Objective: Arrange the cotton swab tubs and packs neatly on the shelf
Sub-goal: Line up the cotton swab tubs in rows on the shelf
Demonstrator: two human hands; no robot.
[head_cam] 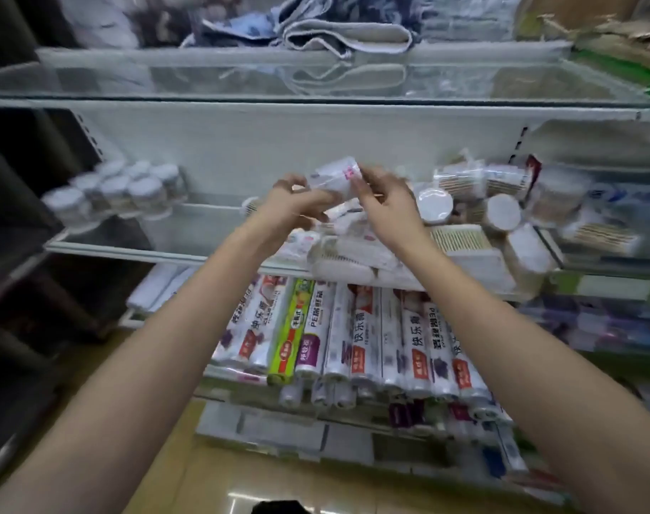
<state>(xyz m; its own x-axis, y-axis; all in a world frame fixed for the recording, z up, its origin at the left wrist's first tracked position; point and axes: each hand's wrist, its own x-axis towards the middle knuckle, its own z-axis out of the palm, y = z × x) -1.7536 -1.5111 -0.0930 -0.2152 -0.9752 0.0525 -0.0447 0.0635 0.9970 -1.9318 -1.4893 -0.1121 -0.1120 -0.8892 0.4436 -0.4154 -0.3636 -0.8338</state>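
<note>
Plastic-wrapped swab pack (336, 176) is up in both hands, just above the pile at shelf centre. Head view only:

- left hand (297, 202) fingers curled round the pack's lower-left end; right hand (384, 205) pinching its right end. Motion blur, so exact finger placement is unclear.
- done, by the look of it: small tubs (115, 192) at 9 o'clock of the hands stand upright in tidy rows on the glass shelf (130, 250).
- left: loose heap of packs (353, 254) directly under the hands, at 6 o'clock; tipped tubs (464, 209) and more packs at 3 o'clock, lying at all angles, some lid-on to camera.
- bag rolls (353, 328) on the shelf below, not part of this job.

Estimate: under half done; right side untouched.
</note>
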